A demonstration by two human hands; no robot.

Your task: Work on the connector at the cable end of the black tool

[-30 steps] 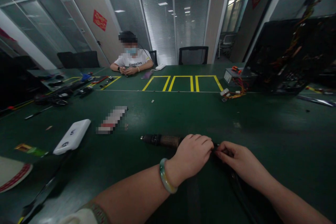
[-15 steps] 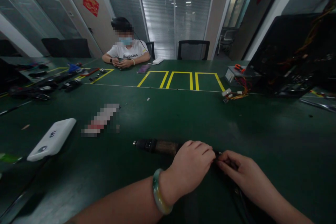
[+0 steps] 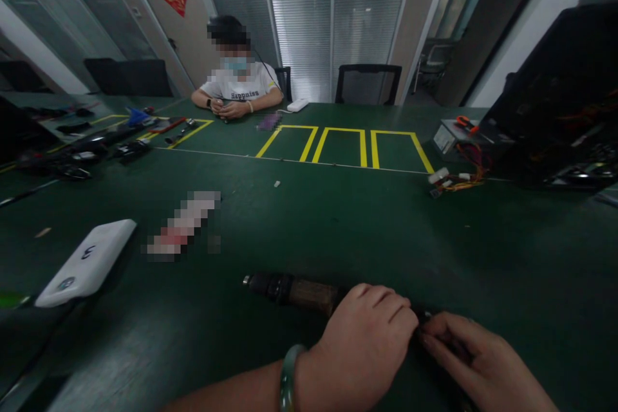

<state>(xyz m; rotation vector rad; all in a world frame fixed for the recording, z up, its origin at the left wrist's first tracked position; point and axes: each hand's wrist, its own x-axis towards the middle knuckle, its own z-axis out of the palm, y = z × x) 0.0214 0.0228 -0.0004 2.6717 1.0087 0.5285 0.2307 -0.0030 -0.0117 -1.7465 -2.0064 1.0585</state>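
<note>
A dark electric screwdriver (image 3: 311, 294) with a brownish grip band lies low over the green table, its metal tip pointing left. My left hand (image 3: 362, 344), with a green bangle at the wrist, is closed over its rear part and hides much of the body. Just to the right, the fingers of my right hand (image 3: 477, 351) are pinched at the tool's tail end, around its dark cord. The exact spot between those fingertips is hard to see.
On the left lies a white power bank (image 3: 89, 264), with a blurred-out item (image 3: 183, 225) beside it. Tools (image 3: 87, 148) crowd the far left. A metal box with wires (image 3: 454, 138) stands at the right. Across the table (image 3: 338, 219) sits a person (image 3: 239, 84) wearing a mask.
The view has shifted slightly. Both hands now appear a little lower and further right, still at the screwdriver's rear end. Their grip looks the same.
</note>
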